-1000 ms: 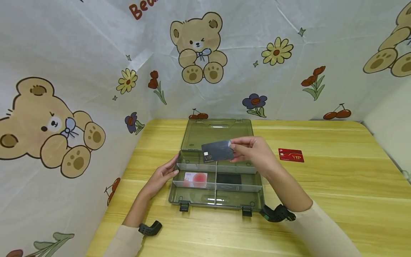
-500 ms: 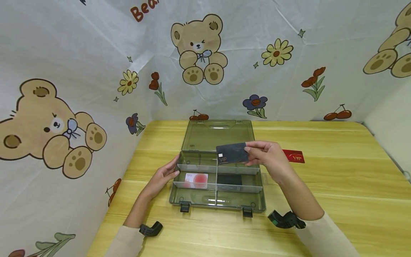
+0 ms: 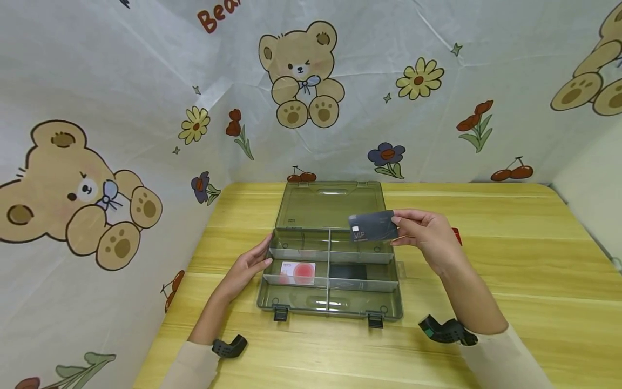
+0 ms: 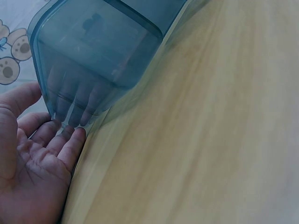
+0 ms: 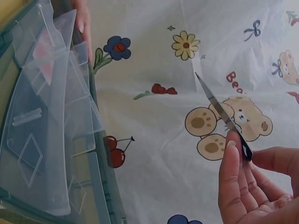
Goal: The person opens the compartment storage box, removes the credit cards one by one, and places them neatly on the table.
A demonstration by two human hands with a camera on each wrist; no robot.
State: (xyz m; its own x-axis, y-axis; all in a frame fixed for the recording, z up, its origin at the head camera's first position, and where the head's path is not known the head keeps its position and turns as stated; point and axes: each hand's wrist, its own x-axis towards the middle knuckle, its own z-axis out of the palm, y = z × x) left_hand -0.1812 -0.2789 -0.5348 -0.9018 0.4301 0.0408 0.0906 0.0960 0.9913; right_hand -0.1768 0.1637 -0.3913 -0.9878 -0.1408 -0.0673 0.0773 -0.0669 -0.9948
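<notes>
My right hand (image 3: 430, 237) pinches a dark grey VIP card (image 3: 372, 227) by its right end, raised over the box's back right compartment. The right wrist view shows this card (image 5: 217, 107) nearly edge-on between thumb and fingers. An opened, see-through grey-green divider box (image 3: 316, 310) stands on the table. My left hand (image 3: 245, 270) rests against its left side, thumb near the rim; the left wrist view has the fingertips (image 4: 77, 135) right at the box wall. In the middle row lie a white-and-pink card (image 3: 297, 271) on the left and a black card (image 3: 349, 271) on the right.
The lid (image 3: 330, 205) lies folded back behind the box. Two dark latches (image 3: 280, 313) stick out at the front. A red card (image 3: 457, 236) on the wooden table (image 3: 515, 270) is mostly hidden behind my right hand. A bear-print cloth (image 3: 359, 124) hangs behind.
My right hand has moved right with the dark VIP card, from over the box's middle to its right side, and now covers most of the red card. My left hand stays at the box.
</notes>
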